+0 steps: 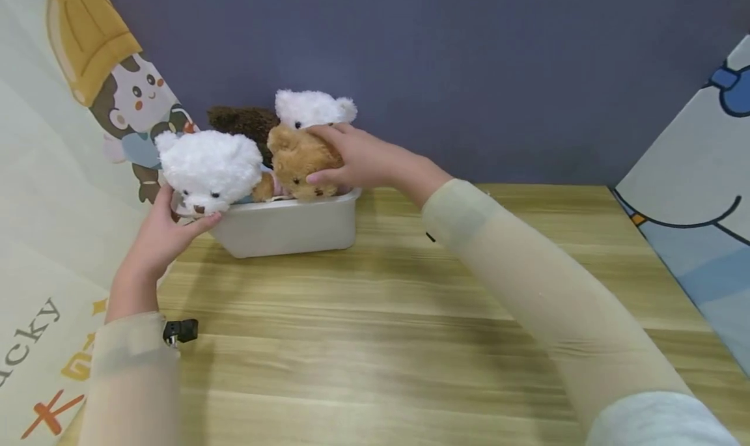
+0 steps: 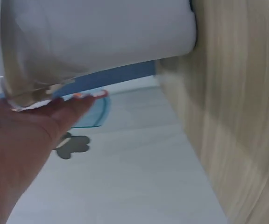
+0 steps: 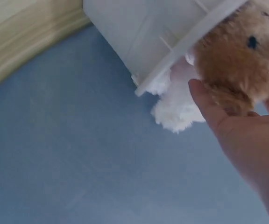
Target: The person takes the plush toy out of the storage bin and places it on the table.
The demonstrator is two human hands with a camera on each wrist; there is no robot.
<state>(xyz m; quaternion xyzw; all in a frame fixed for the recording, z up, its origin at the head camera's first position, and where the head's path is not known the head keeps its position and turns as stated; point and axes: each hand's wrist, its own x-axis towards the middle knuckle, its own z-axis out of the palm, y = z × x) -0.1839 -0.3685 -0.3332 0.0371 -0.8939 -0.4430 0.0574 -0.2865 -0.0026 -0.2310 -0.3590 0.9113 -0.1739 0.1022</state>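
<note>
A white plastic bin (image 1: 287, 228) stands on the table with several teddy bears in it. At its left end my left hand (image 1: 155, 231) touches the rim beside the white teddy bear (image 1: 211, 163), thumb stretched under the bear's chin. The left wrist view shows the fingers (image 2: 62, 116) extended along the bin's end. My right hand (image 1: 366, 156) grips the head of a light brown teddy bear (image 1: 295, 163) at the bin's right side, thumb across its face. Behind it sits another white teddy bear (image 1: 313, 107), partly covered; dark brown plush (image 1: 249, 120) shows beside it.
The wooden table (image 1: 351, 342) extends in front of the bin and to its right. A dark blue-grey wall (image 1: 469, 75) rises behind. Printed cartoon sheets (image 1: 53, 172) flank both sides. A small black device (image 1: 181, 331) sits at the left wrist.
</note>
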